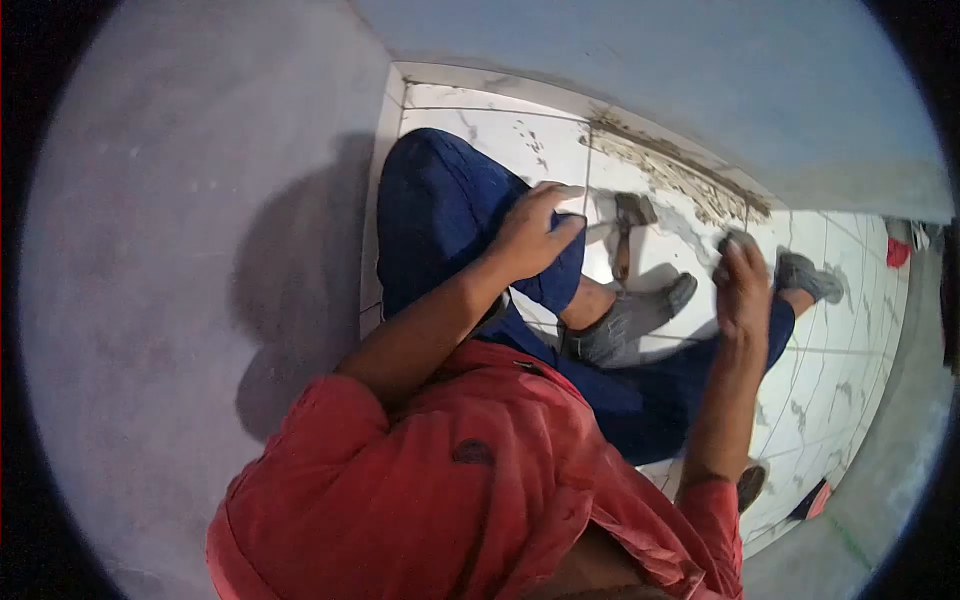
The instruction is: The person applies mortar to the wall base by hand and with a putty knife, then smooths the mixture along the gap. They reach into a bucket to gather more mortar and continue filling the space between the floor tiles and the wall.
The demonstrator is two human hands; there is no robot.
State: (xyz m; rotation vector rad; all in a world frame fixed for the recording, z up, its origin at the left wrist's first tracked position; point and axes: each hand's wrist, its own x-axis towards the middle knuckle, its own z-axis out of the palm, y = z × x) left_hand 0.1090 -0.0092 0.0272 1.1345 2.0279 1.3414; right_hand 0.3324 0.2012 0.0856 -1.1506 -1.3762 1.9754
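Observation:
My left hand [535,232] hovers by my bent knee, thumb and fingers apart, with nothing seen in it. On the tiles just beyond it lies a hammer [624,240], its head toward the wall and its handle toward my shoe. My right hand [742,282] is raised over the floor on the right, fingers curled around something small and dark grey that I cannot make out. Between this hand and the wall runs a strip of broken mortar [680,175] along the base of the wall.
I sit on a white marbled tile floor [820,400], legs folded, in dark blue trousers. Plastered walls [180,300] stand close on the left and ahead. A grey shoe [640,318] is near the hammer. A red item [897,250] lies at the far right.

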